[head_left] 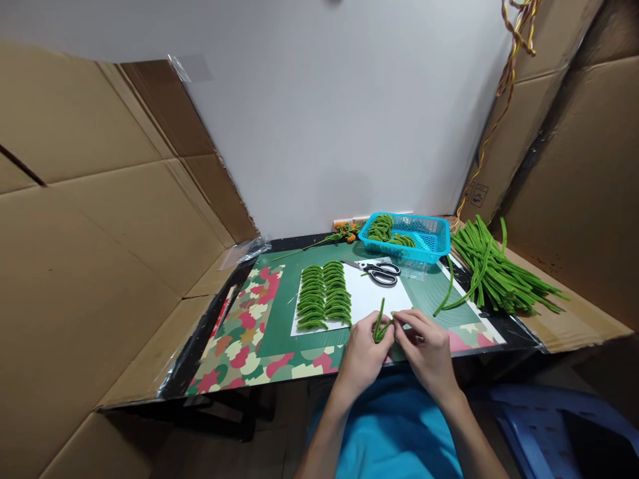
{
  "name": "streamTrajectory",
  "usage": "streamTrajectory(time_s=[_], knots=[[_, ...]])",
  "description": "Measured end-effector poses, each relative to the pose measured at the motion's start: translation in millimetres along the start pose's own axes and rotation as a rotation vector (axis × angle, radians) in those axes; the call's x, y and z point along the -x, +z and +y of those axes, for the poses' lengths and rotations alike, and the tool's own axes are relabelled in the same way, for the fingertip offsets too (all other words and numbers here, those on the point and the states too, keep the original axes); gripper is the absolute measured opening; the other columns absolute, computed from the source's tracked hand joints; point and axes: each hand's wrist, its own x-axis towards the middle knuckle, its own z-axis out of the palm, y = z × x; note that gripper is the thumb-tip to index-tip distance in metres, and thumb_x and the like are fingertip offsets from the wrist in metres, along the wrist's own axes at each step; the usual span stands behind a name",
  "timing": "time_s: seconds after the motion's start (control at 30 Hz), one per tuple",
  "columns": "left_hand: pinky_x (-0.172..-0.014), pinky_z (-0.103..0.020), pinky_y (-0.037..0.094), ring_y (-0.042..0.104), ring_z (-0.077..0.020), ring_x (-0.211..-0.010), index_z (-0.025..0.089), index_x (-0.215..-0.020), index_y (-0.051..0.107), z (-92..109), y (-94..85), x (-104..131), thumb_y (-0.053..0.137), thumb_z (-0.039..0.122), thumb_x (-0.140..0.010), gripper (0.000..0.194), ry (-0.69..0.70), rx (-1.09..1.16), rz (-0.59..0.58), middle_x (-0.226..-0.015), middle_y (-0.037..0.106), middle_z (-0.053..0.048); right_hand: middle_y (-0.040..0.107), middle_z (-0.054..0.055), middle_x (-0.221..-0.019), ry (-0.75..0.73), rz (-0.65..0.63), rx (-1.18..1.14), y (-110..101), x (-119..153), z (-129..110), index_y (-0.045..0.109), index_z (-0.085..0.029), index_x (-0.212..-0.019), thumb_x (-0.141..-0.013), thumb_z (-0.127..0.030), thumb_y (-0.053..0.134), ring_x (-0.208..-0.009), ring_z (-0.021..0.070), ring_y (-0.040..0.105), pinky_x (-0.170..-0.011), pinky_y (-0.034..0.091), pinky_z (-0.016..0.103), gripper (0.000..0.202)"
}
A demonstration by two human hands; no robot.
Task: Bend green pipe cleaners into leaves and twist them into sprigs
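Observation:
Near the front edge of the table, my left hand [367, 349] is closed around a bent green pipe cleaner [381, 322], one end of which sticks up above the fingers. My right hand [425, 346] meets it from the right, thumb and fingertips pinched on the same pipe cleaner. Just beyond lies a white sheet [384, 299]. Two columns of curved green pipe cleaner pieces [312, 297] are laid on its left part. Scissors [382, 271] with black and white handles rest at the sheet's far edge.
A blue basket [438, 251] holding more curved green pieces stands at the back. To the right lies a big bundle of long green pipe cleaners [494, 273]. An orange-flowered stem [345, 231] lies near the back wall. Cardboard walls [90, 233] flank the table.

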Motion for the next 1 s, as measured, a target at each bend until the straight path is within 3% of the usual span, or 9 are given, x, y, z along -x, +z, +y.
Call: streamTrajectory(time_s=[0.17, 0.43, 0.67, 0.83, 0.93, 1.0], knots=[[-0.065, -0.025, 0.044, 0.059, -0.017, -0.072, 0.018, -0.086, 0.064, 1, -0.2, 0, 0.062, 0.032, -0.096, 0.018, 0.006, -0.073, 0.023, -0.08, 0.066, -0.003, 0.079, 0.009, -0.102, -0.089, 0.021, 0.11, 2, 2, 4, 0.078, -0.025, -0.109, -0.099, -0.027, 0.063, -0.08, 0.0234, 0.076, -0.07, 0.063, 0.035, 0.019], [-0.062, -0.025, 0.036, 0.052, -0.0146, -0.066, 0.02, -0.083, 0.058, 3, -3.3, 4, 0.058, 0.028, -0.098, 0.018, 0.067, -0.193, 0.015, -0.073, 0.06, 0.002, 0.081, 0.008, -0.087, -0.207, 0.046, 0.198, 2, 4, 10, 0.079, -0.023, -0.103, -0.098, -0.023, 0.063, -0.067, 0.022, 0.076, -0.062, 0.06, 0.033, 0.017], [-0.067, -0.025, 0.04, 0.058, -0.0171, -0.072, 0.021, -0.084, 0.058, 4, -3.7, 5, 0.057, 0.033, -0.101, 0.022, 0.085, -0.188, -0.027, -0.082, 0.067, -0.001, 0.081, 0.006, -0.084, -0.105, 0.08, 0.119, 0, 5, 7, 0.079, -0.024, -0.097, -0.094, -0.026, 0.069, -0.064, 0.0218, 0.075, -0.062, 0.062, 0.033, 0.012], [-0.064, -0.024, 0.041, 0.055, -0.0164, -0.069, 0.021, -0.088, 0.063, 3, -2.6, 3, 0.06, 0.037, -0.1, 0.02, 0.047, -0.06, -0.031, -0.076, 0.062, 0.001, 0.081, 0.008, -0.099, 0.042, 0.047, -0.032, -1, 3, 4, 0.079, -0.022, -0.106, -0.098, -0.032, 0.066, -0.077, 0.023, 0.078, -0.069, 0.066, 0.034, 0.017], [-0.063, -0.025, 0.044, 0.058, -0.0167, -0.07, 0.019, -0.096, 0.066, 3, -3.2, 1, 0.063, 0.039, -0.098, 0.019, 0.013, 0.052, -0.069, -0.081, 0.065, -0.002, 0.076, 0.011, -0.118, 0.048, -0.011, -0.083, -2, 2, 1, 0.074, -0.024, -0.123, -0.102, -0.03, 0.06, -0.093, 0.0241, 0.077, -0.073, 0.066, 0.033, 0.027], [-0.06, -0.025, 0.044, 0.057, -0.0158, -0.065, 0.019, -0.096, 0.065, 3, -3.8, 1, 0.062, 0.043, -0.099, 0.024, -0.001, 0.102, -0.091, -0.08, 0.065, -0.002, 0.069, 0.011, -0.134, 0.005, -0.051, -0.095, -5, 1, -1, 0.067, -0.028, -0.138, -0.104, -0.027, 0.053, -0.112, 0.0258, 0.072, -0.084, 0.065, 0.035, 0.037]])
